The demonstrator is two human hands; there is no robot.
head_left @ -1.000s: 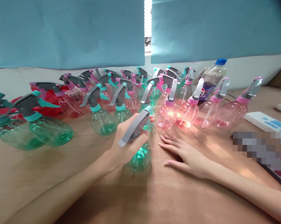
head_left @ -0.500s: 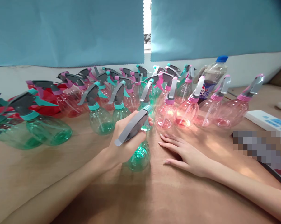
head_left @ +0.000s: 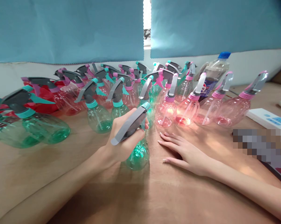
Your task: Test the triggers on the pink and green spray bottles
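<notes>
My left hand (head_left: pixel 125 135) is wrapped round the neck and grey trigger head of a green spray bottle (head_left: pixel 138 157), whose round clear body shows below my fingers. Its turquoise nozzle points away from me, and the trigger is mostly hidden by the hand. My right hand (head_left: pixel 185 152) lies open and flat on the wooden table (head_left: pixel 177 199), fingers pointing left, holding nothing. Just beyond it stand pink spray bottles (head_left: pixel 165 116). Other green spray bottles (head_left: pixel 99 119) stand ahead of and to the left of my left hand.
Many pink and green spray bottles crowd the table's back. A large drink bottle with a blue cap (head_left: pixel 210 74) stands behind the pink ones. At right are a white box-like device (head_left: pixel 268 119) and a blurred dark-edged object (head_left: pixel 263 152). Red material (head_left: pixel 43 104) lies behind bottles at left.
The spray bottle's head has tipped slightly left and toward me in my left hand. My right hand stays in place. The view has shifted slightly.
</notes>
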